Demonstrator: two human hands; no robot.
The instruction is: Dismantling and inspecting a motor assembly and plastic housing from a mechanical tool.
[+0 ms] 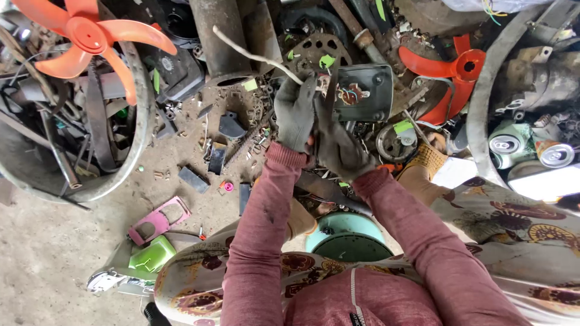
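both gloved hands, left hand (295, 111) and right hand (338, 142), close their grip on a dark housing (362, 90) lifted above the scrap-strewn floor (181, 157), keeping its wires (349, 95) facing up.

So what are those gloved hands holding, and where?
Both gloved hands, left and right, grip the left edge of a dark grey metal casing with coloured wires inside.

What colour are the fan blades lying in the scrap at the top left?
The fan blades are orange, clearest at the top left of the head view.
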